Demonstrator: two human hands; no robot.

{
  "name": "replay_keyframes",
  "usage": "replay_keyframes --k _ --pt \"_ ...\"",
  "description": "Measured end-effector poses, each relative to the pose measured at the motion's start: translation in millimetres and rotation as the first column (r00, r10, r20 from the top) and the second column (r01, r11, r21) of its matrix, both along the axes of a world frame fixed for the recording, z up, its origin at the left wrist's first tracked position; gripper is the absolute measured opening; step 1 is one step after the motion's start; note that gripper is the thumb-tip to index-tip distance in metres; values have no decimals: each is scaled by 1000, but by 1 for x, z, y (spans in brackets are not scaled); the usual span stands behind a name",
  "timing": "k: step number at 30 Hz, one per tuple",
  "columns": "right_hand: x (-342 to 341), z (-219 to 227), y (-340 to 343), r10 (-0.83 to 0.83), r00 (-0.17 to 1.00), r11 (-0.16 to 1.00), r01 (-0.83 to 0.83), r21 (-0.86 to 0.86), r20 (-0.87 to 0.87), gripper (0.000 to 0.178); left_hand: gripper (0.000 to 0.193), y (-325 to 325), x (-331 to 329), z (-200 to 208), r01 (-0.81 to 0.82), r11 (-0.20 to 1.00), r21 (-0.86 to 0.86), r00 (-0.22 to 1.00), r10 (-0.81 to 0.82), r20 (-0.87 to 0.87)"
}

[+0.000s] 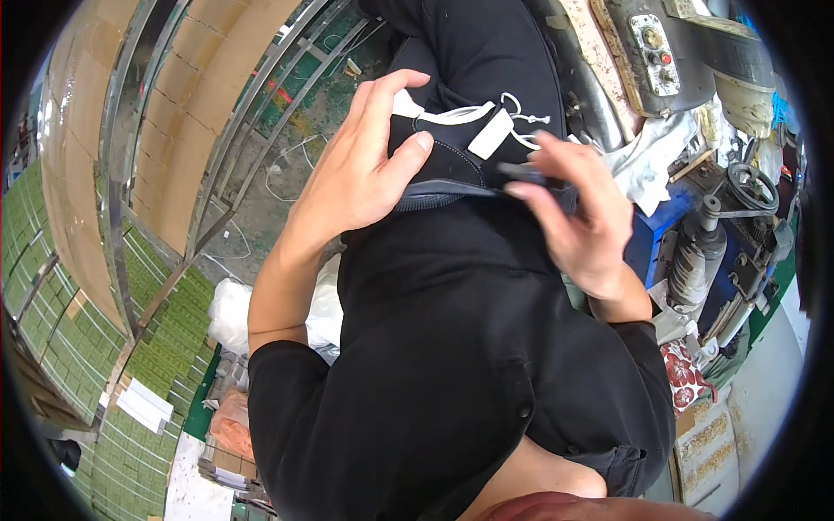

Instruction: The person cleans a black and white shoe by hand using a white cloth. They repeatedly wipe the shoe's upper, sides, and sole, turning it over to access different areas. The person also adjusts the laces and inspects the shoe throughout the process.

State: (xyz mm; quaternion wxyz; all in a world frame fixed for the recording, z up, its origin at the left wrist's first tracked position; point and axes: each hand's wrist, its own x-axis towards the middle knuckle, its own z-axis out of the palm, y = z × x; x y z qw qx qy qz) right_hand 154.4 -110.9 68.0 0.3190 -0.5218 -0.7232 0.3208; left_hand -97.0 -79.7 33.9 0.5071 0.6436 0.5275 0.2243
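A black fabric piece with white trim [460, 115] and a grey mesh-like edge [430, 195] lies across my lap. Attached to it or resting on it are a blank white tag [492, 134] and a thin white looped cord [527, 117]. At the piece's left side is my left hand [365, 165], its thumb and forefinger spread apart and the thumb over the fabric. My right hand [580, 195], smeared by motion, is at the right side. Its thumb and fingers close on a small dark object [524, 172], too blurred to name.
Metal racks with brown cardboard [204, 95] stand at the left, above stacked green material [169, 286]. To the right are a grimy machine with a control panel [658, 56], white cloths [653, 156], a blue cabinet [653, 230] and a dark handwheel [751, 187]. White plastic bags [233, 308] sit by my left elbow.
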Motion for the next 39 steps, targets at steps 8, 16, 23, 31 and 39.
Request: replay_keyframes --k 8,16,23,31,39 --pt "-28 -9 8 263 954 956 -278 97 145 24 46 6 12 14 57 998 -12 997 -57 -58" --pt "-28 -2 12 286 952 955 -292 49 105 23 41 2 17 12 86 987 134 995 -78 -66" --pt "-10 11 2 331 928 942 -315 -118 168 26 40 -2 18 -2 71 985 155 997 -63 -53" --pt "-3 11 -1 342 925 938 -324 -124 167 25 39 -6 11 0 41 994 101 999 -38 -35" --pt "-5 7 -2 327 931 945 -319 -75 161 25 38 -5 15 5 46 998 41 998 -45 -34"
